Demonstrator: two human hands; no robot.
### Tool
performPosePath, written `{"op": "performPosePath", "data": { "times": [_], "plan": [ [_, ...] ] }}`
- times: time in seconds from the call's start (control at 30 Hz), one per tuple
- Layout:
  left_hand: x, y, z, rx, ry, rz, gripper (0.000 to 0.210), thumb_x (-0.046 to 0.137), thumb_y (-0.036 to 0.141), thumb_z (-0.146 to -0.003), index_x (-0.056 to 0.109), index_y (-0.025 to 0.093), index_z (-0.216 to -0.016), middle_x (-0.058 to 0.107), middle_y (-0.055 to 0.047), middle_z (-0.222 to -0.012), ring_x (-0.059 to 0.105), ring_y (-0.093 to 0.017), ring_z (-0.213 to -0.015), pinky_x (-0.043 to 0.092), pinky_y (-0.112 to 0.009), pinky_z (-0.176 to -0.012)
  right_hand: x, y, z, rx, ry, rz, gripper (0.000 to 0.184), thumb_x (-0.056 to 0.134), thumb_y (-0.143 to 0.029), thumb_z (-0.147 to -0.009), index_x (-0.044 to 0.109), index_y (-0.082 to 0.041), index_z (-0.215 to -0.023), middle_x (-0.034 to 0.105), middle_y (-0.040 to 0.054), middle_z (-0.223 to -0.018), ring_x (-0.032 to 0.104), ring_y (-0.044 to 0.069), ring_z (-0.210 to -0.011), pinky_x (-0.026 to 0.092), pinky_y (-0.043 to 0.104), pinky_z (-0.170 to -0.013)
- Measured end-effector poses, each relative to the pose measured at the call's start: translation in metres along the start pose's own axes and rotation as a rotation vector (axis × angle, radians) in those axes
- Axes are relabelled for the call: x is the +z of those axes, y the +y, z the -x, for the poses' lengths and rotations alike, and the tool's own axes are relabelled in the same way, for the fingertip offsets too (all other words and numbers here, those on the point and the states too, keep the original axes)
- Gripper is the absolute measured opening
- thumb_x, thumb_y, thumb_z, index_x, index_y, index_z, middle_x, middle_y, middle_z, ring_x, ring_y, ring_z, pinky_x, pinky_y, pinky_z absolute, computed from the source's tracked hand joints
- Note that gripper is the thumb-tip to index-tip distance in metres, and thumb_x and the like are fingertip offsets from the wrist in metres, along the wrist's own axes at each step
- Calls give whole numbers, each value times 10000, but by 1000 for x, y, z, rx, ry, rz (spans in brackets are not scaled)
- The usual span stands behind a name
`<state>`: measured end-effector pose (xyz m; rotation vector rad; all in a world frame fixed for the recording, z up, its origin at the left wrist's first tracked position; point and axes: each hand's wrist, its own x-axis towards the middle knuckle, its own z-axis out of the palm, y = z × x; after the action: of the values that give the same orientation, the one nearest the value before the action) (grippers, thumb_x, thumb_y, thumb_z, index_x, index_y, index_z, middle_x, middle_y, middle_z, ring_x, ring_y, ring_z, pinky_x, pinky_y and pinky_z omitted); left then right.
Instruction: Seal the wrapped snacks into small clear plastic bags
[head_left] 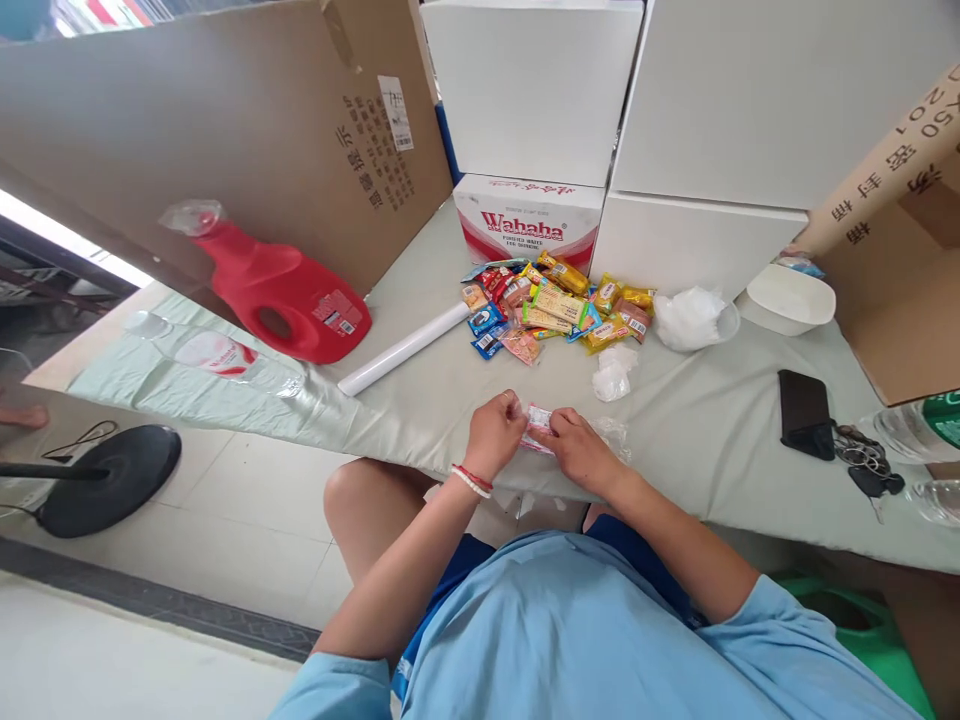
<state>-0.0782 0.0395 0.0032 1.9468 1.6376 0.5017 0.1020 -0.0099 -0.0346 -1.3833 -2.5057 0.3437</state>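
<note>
Just beyond the packet (538,420), snacks (556,306) crowd a carton (527,224).

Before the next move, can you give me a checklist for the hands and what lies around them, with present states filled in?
1. Right hand on the pink-and-white packet: ok, fingers lie over it.
2. Left hand near the packet: ok, at its left side.
3. Packet sealed or opened: cannot tell, fingers cover part.
4. Crumpled clear plastic well away from the right hand: not ok, it lies close by.
5. Snack pile apart from both hands: ok, farther back.
</note>
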Motion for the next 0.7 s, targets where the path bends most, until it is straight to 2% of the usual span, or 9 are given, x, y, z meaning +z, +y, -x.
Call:
{"op": "performPosePath", "data": {
  "times": [0.07, 0.17, 0.23, 0.3, 0.37, 0.43, 0.5, 0.57, 0.7],
  "plan": [
    [11, 13, 10, 112, 10, 12, 84, 575, 194, -898, 648, 199, -857, 690, -23, -851, 638, -177, -805, 499, -306, -783, 0, -3, 2, 26, 33, -47, 357, 462, -145, -1018, 691, -230, -1278, 589, 120, -1104, 471, 280, -1180, 456, 421, -1005],
    [30, 23, 27, 287, 22, -64, 199, 508, 242, -986, 701, 194, -980, 740, -81, -1062, 658, -219, -1019, 497, -349, -893, -12, 2, 16, -13, 70, -193, 305, 469, -156, -1004, 733, -174, -1156, 620, 136, -1201, 464, 280, -1288, 428, 424, -1083],
    [40, 22, 39, 370, 41, -188, 252, 489, 306, -1017, 708, 194, -1069, 722, -109, -1205, 629, -258, -1147, 484, -394, -932, -29, 12, 29, -6, 59, -315, 287, 467, -218, -1019, 751, -190, -1050, 672, 103, -1130, 544, 251, -1212, 452, 381, -1057],
    [49, 19, 49, 431, 60, -323, 276, 497, 310, -1017, 684, 187, -1178, 675, -128, -1333, 594, -286, -1230, 468, -430, -945, -45, 23, 42, 188, 138, -345, 341, 416, -298, -1054, 746, -215, -1032, 700, 78, -1076, 602, 228, -1095, 482, 354, -984],
    [55, 16, 57, 482, 87, -424, 313, 503, 252, -1007, 636, 168, -1278, 628, -145, -1415, 566, -295, -1285, 444, -452, -972, -54, 32, 51, 502, 242, -226, 376, 396, -380, -1064, 725, -207, -1120, 695, 109, -1120, 595, 258, -1081, 479, 383, -947],
    [60, 15, 62, 509, 118, -473, 342, 498, 203, -1000, 608, 156, -1321, 612, -153, -1440, 555, -291, -1310, 420, -459, -1001, -52, 34, 57, 709, 191, -60, 389, 470, -446, -1031, 711, -169, -1160, 672, 165, -1130, 564, 318, -1103, 463, 425, -926],
    [64, 15, 63, 512, 142, -492, 348, 494, 202, -1003, 604, 164, -1332, 616, -150, -1439, 562, -291, -1305, 411, -463, -1002, -44, 31, 61, 737, 19, 23, 324, 561, -419, -986, 722, -157, -1090, 656, 176, -1073, 551, 335, -1079, 452, 416, -892],
    [65, 14, 63, 512, 148, -496, 356, 493, 225, -1010, 600, 182, -1347, 615, -147, -1441, 569, -297, -1293, 415, -470, -984, -37, 26, 67, 691, -66, 35, 193, 600, -312, -955, 722, -174, -1010, 641, 156, -1071, 547, 310, -1068, 436, 379, -891],
    [65, 13, 61, 513, 112, -477, 377, 471, 243, -1020, 592, 190, -1373, 597, -160, -1459, 558, -304, -1298, 432, -492, -956, -46, 21, 68, 696, 7, -44, 133, 564, -228, -949, 675, -186, -1009, 643, 116, -1115, 591, 226, -980, 413, 292, -843]
  ]
}}
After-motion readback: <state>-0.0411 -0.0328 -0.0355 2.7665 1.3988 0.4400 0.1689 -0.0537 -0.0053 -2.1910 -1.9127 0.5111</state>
